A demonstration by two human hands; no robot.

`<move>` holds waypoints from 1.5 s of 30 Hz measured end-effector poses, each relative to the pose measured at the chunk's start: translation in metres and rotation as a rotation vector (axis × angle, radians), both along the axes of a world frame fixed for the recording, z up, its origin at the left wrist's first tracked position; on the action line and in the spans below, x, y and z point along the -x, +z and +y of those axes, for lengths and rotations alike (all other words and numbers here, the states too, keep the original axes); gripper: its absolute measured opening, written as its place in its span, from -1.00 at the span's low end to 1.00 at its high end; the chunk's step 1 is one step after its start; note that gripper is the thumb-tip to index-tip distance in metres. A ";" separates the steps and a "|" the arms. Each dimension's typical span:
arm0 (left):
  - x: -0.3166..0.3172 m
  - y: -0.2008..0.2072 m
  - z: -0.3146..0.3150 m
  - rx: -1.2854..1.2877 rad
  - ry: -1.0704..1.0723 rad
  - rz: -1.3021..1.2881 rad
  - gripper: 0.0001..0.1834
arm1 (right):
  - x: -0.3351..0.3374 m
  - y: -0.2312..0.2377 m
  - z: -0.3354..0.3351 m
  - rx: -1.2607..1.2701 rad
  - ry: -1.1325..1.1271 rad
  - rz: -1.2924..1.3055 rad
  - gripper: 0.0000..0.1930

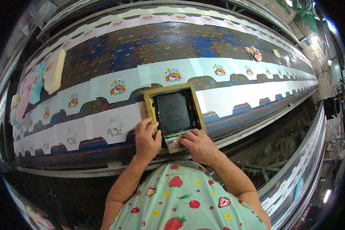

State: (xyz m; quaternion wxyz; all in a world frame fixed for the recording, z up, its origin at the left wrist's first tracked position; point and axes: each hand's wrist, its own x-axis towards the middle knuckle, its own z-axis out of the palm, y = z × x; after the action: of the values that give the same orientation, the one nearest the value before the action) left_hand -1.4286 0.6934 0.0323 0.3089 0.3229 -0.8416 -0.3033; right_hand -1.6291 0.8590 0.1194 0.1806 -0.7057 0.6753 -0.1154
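Observation:
A screen-printing frame (198,109) with a yellowish wooden rim lies over the near row of pale fabric pieces, right in front of me. Dark ink covers its mesh (173,111). My left hand (147,138) grips the frame's left bar near its lower corner, fingers over the rim and thumb apart. At the frame's near end, my right hand (199,145) is closed on a squeegee (174,143), which rests against the inked mesh. The fabric under the frame is hidden. Just left of it, a fabric piece (113,126) bears a black outline print.
Blank white pieces (226,100) continue to the right. Behind runs a row of pale blue pieces (140,84) with coloured prints. Folded cloths (54,73) lie at the far left, small colourful scraps (253,53) at the far right. A metal rail (115,168) edges the long table.

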 end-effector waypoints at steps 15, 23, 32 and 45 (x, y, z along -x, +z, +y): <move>0.040 -0.016 0.040 -0.135 0.301 0.150 -0.48 | 0.054 -0.044 0.079 0.318 -0.554 -0.658 -0.56; 0.156 -0.015 0.099 -0.127 0.282 0.252 -0.53 | 0.159 -0.048 0.141 0.414 -0.517 -0.545 -0.54; 0.250 -0.019 0.149 -0.213 0.309 0.289 -0.58 | 0.252 -0.048 0.186 0.403 -0.490 -0.554 -0.52; 0.258 -0.020 0.153 -0.278 0.338 0.233 -0.62 | 0.248 -0.022 0.174 0.426 -0.170 -0.129 -0.54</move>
State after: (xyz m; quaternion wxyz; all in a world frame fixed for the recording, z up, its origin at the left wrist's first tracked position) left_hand -1.6861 0.8463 0.0125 0.4029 0.4615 -0.6845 -0.3952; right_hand -1.8774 1.0331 0.0969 0.0600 -0.6596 0.6798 -0.3150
